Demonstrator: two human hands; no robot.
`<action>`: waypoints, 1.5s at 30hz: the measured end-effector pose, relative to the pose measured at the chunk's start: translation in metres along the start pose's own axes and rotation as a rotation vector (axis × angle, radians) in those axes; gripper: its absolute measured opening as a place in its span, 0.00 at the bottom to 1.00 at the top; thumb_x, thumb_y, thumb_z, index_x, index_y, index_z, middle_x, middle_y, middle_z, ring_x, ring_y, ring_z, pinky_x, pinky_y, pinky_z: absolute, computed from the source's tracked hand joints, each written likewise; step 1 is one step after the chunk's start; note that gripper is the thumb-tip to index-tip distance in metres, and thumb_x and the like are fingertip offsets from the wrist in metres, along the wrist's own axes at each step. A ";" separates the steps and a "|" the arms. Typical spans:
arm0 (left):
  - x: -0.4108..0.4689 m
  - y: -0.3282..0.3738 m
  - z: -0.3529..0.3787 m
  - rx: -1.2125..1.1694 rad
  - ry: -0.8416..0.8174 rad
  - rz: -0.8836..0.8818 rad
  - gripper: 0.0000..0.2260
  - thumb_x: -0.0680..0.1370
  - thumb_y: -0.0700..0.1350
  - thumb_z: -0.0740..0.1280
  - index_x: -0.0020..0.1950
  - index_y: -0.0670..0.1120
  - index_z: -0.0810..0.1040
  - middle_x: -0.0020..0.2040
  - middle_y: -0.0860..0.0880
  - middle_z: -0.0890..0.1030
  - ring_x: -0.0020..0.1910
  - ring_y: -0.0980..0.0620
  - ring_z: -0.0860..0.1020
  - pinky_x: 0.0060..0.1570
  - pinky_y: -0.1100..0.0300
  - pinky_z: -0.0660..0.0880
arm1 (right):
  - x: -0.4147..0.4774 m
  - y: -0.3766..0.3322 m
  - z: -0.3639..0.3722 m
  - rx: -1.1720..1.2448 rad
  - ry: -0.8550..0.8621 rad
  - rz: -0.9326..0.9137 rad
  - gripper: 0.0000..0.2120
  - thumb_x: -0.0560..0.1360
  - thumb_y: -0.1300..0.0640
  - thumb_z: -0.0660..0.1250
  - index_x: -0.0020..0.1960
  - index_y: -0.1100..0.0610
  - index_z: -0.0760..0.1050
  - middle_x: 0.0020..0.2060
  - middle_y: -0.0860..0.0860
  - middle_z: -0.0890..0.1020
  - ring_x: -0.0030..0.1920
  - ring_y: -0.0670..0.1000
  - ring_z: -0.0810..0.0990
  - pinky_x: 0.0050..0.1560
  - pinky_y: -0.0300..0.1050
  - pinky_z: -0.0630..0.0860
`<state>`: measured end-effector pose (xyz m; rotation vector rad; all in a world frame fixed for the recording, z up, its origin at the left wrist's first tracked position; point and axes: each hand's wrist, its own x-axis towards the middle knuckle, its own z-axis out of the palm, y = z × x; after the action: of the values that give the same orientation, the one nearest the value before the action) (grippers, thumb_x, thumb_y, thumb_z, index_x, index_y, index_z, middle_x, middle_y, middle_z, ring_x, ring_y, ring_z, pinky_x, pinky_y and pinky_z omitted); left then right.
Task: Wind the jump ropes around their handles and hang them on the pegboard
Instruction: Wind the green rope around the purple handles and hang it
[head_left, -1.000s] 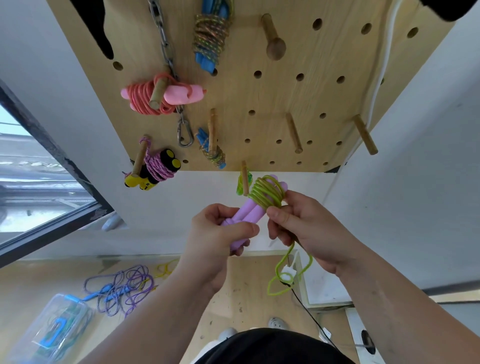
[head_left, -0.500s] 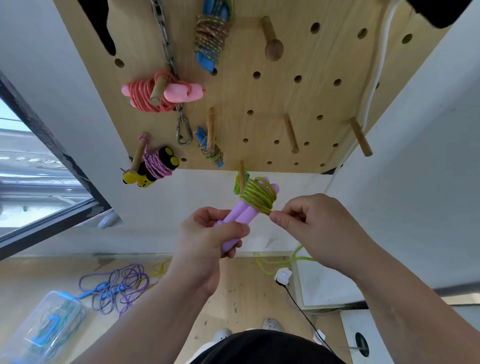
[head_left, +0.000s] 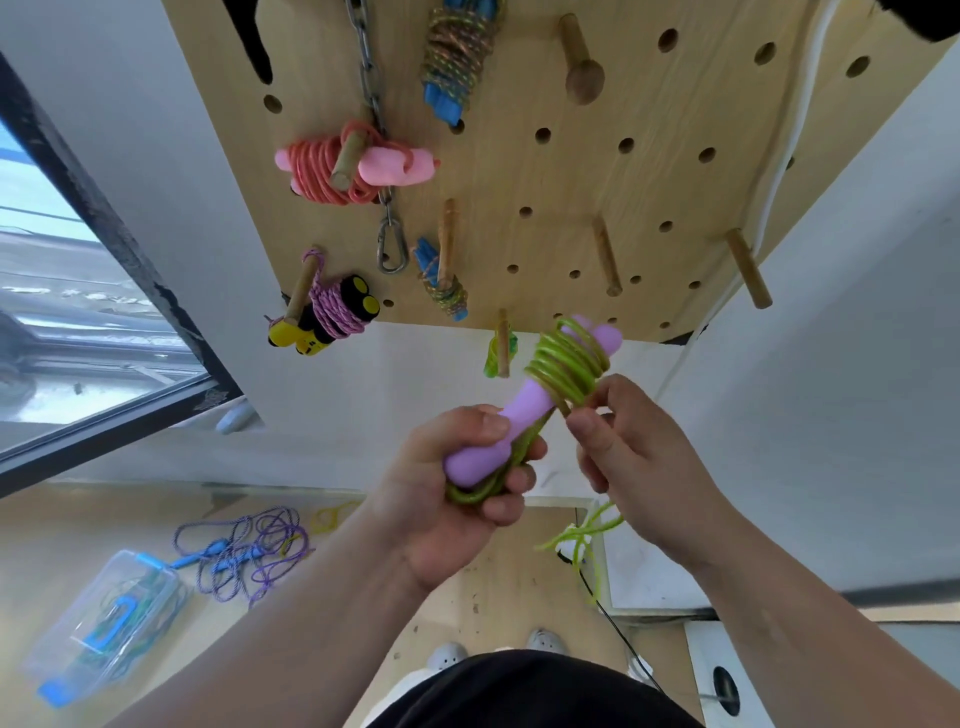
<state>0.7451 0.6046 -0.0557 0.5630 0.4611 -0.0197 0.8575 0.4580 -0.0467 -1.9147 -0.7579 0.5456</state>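
With the left hand (head_left: 457, 499) gripping the purple handles (head_left: 493, 441) below the pegboard (head_left: 649, 208), the right hand (head_left: 639, 452), pinching the green rope (head_left: 569, 366), has carried it round beneath them, so another turn seats and winding appears nearly complete.

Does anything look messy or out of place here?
Yes: a purple rope lies in a loose tangle on the floor beside a clear box, unlike the wound ropes on the pegboard. The green rope is only partly wound, its tail dangling below the right hand.
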 end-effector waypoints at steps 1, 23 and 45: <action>0.002 -0.003 -0.002 -0.033 -0.033 -0.061 0.26 0.54 0.41 0.76 0.50 0.39 0.76 0.37 0.42 0.78 0.28 0.50 0.72 0.21 0.64 0.66 | 0.001 0.004 0.001 0.035 -0.062 -0.003 0.22 0.72 0.30 0.60 0.52 0.46 0.72 0.27 0.50 0.75 0.30 0.46 0.72 0.33 0.37 0.68; 0.010 -0.050 -0.084 1.535 0.457 0.684 0.27 0.67 0.51 0.80 0.61 0.48 0.75 0.52 0.54 0.79 0.48 0.58 0.75 0.43 0.70 0.66 | 0.019 0.040 0.076 -0.180 -0.067 0.239 0.20 0.81 0.40 0.61 0.36 0.51 0.73 0.28 0.46 0.75 0.30 0.46 0.73 0.34 0.44 0.64; 0.004 0.016 -0.082 1.474 0.511 0.764 0.21 0.59 0.49 0.74 0.52 0.47 0.84 0.40 0.55 0.84 0.36 0.57 0.79 0.36 0.71 0.73 | 0.035 0.016 0.067 -0.051 -0.203 0.131 0.21 0.83 0.49 0.61 0.33 0.55 0.69 0.22 0.44 0.70 0.24 0.42 0.65 0.32 0.42 0.63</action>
<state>0.7170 0.6615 -0.1102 2.2009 0.6563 0.5708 0.8427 0.5188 -0.0917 -1.9862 -0.7847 0.8186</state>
